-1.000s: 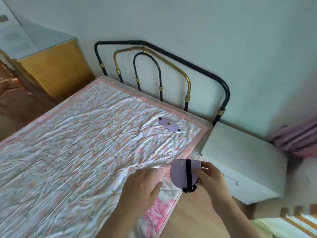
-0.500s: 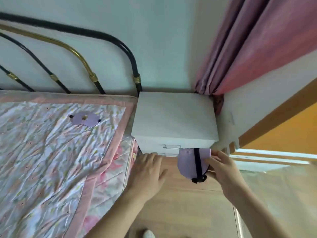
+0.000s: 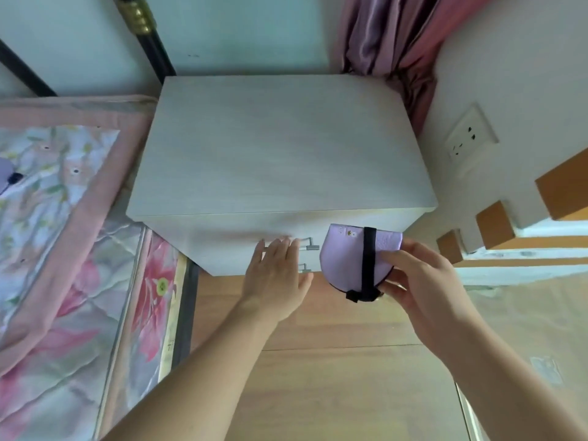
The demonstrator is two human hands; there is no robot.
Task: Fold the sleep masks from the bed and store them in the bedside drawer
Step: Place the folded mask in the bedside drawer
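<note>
My right hand (image 3: 416, 278) holds a folded lilac sleep mask (image 3: 343, 259) with a black strap across it, just in front of the white bedside cabinet (image 3: 280, 148). My left hand (image 3: 275, 272) reaches the metal handle (image 3: 310, 245) of the top drawer (image 3: 229, 240); its fingertips are at the handle, and whether they grip it is not clear. The drawer is closed. A second lilac mask (image 3: 4, 176) lies on the bed (image 3: 63, 192) at the far left edge, mostly cut off.
A lower drawer handle (image 3: 304, 268) shows beside my left thumb. Pink curtains (image 3: 391, 39) hang behind the cabinet on the right. A wall socket (image 3: 471, 135) sits on the right wall. The black and brass bed frame (image 3: 143, 30) stands at the back left. Wooden floor (image 3: 334, 377) lies below.
The view has swung from the bed to the cabinet and come closer. My left hand has risen to the top drawer handle. My right hand still carries the folded mask.
</note>
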